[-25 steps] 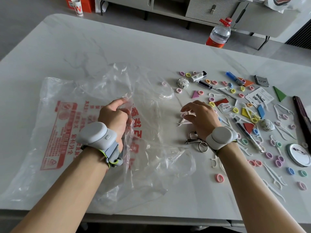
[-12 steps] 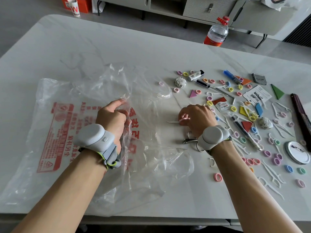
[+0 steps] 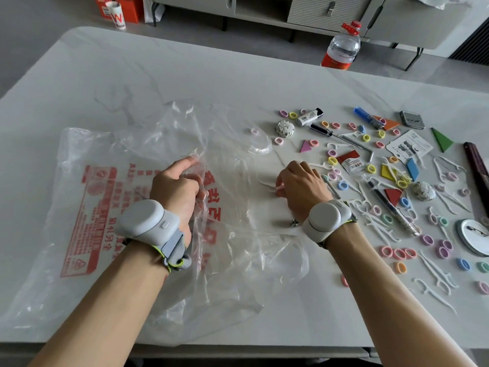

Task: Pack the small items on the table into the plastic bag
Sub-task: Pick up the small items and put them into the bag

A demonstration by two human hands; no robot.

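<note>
head view: pale marble-patterned table [image 3: 158,75] in a room with grey cabinets [image 3: 330,9] along the far wall; clear water bottle [image 3: 342,46] with red cap and red label on the floor beyond the far edge; a white cup [image 3: 116,18] marked with a red "w" beside a red box [image 3: 132,7] at far left. clear plastic bag [image 3: 111,207], crumpled, lying flat on the left half of the table, printed in red characters and a red warning triangle, not legible here. left hand [image 3: 177,189] on top of the bag near its open end, fingers clenched on a bunched fold of the film. right hand [image 3: 301,186] just right of the bag's mouth, curled closed on white floss picks [image 3: 267,184] and a pink ring, tips projecting toward the bag. grey wrist devices [image 3: 324,218] on both wrists. small items [image 3: 397,181] scattered right of the right hand: pastel rings, floss picks, coloured flat shapes, screwdriver [image 3: 322,129], pen [image 3: 389,205], white lighter [image 3: 309,116], red-and-white sachet [image 3: 350,161], round badge [image 3: 473,235].
</note>
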